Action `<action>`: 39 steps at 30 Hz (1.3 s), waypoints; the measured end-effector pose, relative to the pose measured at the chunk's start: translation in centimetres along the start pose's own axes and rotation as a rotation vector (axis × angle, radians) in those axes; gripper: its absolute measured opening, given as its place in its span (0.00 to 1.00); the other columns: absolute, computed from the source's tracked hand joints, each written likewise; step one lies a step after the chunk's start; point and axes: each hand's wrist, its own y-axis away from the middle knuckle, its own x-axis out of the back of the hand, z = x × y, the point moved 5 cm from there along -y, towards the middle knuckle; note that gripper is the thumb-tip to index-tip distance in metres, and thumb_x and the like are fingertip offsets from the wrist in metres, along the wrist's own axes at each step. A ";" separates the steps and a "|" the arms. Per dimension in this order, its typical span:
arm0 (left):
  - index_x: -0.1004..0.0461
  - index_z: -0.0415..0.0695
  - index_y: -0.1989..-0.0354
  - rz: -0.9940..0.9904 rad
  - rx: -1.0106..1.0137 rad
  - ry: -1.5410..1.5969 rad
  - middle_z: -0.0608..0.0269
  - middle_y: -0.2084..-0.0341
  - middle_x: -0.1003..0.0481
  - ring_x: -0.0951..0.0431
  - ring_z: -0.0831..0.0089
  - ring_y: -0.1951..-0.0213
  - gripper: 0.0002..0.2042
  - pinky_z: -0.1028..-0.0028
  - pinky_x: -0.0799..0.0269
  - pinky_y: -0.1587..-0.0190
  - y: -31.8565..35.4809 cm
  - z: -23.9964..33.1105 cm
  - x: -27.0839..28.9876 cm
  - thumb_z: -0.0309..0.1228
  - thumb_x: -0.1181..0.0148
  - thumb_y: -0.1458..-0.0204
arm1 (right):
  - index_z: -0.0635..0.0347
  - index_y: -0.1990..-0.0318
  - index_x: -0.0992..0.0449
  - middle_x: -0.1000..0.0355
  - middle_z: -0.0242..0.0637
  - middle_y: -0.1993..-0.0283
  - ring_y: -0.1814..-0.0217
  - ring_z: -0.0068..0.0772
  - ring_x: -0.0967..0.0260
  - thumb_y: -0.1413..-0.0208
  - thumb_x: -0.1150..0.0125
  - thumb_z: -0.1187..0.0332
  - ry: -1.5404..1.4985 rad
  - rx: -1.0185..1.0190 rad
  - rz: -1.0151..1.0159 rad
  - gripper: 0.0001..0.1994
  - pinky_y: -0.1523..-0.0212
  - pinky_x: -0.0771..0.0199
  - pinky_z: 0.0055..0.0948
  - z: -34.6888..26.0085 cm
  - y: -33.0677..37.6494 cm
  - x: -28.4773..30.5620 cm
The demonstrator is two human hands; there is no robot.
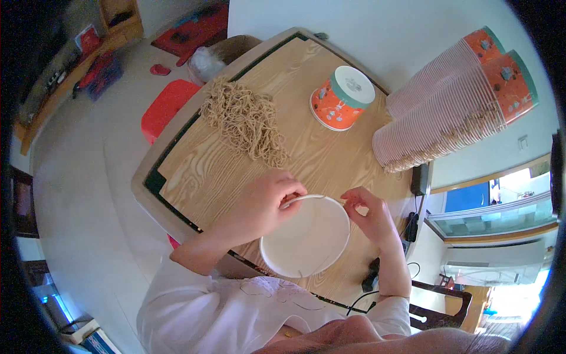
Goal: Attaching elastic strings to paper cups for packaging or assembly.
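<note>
A white-lined paper bucket [306, 239] is tilted with its open mouth toward me, at the near edge of the table. My left hand [268, 200] is closed on the far left of its rim. By the right of the rim my right hand [374, 221] has thumb and fingers pinched together; what lies between the fingertips is too small to make out. A thin line, perhaps cord, shows at the rim's far and near sides. Beyond my left hand lies a tangled heap of tan cord [244, 121]. An orange and green paper bucket [336, 103] stands upside down farther back.
Two long nested stacks of paper buckets, a nearer stack [436, 133] with tan cord along its side and a farther stack [427, 82], lean at the right. A red stool [168, 106] stands left of the wooden table [194, 177]. Black adapters [420, 180] and cables lie along the right edge.
</note>
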 end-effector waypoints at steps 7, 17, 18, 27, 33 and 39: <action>0.28 0.42 0.69 -0.094 -0.033 0.043 0.61 0.75 0.29 0.26 0.66 0.73 0.06 0.68 0.30 0.69 1.7 0.6 -2.0 0.29 0.39 0.54 | 0.65 0.66 0.24 0.26 0.32 0.68 0.63 0.20 0.29 0.51 0.39 0.79 -0.098 0.026 0.058 0.04 0.59 0.30 0.21 -0.8 -0.6 -1.8; 0.24 0.40 0.65 -0.122 0.255 0.404 0.66 0.74 0.24 0.26 0.79 0.72 0.11 0.75 0.29 0.68 0.7 -6.9 -5.6 0.37 0.38 0.48 | 0.65 0.65 0.24 0.26 0.32 0.68 0.66 0.20 0.31 0.51 0.38 0.78 -0.113 0.027 -0.039 0.05 0.62 0.31 0.21 0.4 -0.8 -3.8; 0.24 0.40 0.65 -0.125 0.261 0.408 0.66 0.74 0.24 0.26 0.79 0.72 0.11 0.75 0.29 0.68 0.3 -6.7 -5.6 0.37 0.38 0.48 | 0.65 0.65 0.24 0.26 0.32 0.68 0.66 0.21 0.31 0.51 0.38 0.78 -0.101 0.034 -0.026 0.05 0.63 0.31 0.21 0.6 -0.8 -3.8; 0.25 0.42 0.66 -0.356 0.256 0.494 0.69 0.74 0.25 0.27 0.80 0.71 0.09 0.77 0.31 0.68 -0.1 -6.5 -7.7 0.34 0.38 0.51 | 0.64 0.65 0.24 0.27 0.38 0.69 0.67 0.27 0.28 0.52 0.38 0.78 -0.020 0.106 0.020 0.06 0.65 0.28 0.25 -0.2 -0.4 -3.1; 0.26 0.40 0.70 -0.396 0.235 0.508 0.66 0.77 0.25 0.27 0.78 0.72 0.08 0.75 0.30 0.68 1.1 -6.7 -7.3 0.32 0.39 0.52 | 0.66 0.67 0.24 0.28 0.34 0.71 0.68 0.23 0.31 0.54 0.38 0.80 -0.015 0.012 0.060 0.05 0.65 0.31 0.22 0.8 0.6 -2.0; 0.26 0.40 0.66 -0.464 0.271 0.493 0.66 0.75 0.25 0.28 0.78 0.71 0.12 0.74 0.30 0.66 2.5 -5.4 -6.2 0.36 0.37 0.52 | 0.63 0.65 0.25 0.27 0.37 0.69 0.68 0.28 0.29 0.52 0.38 0.76 0.030 0.048 -0.002 0.06 0.66 0.28 0.27 1.2 2.0 -1.0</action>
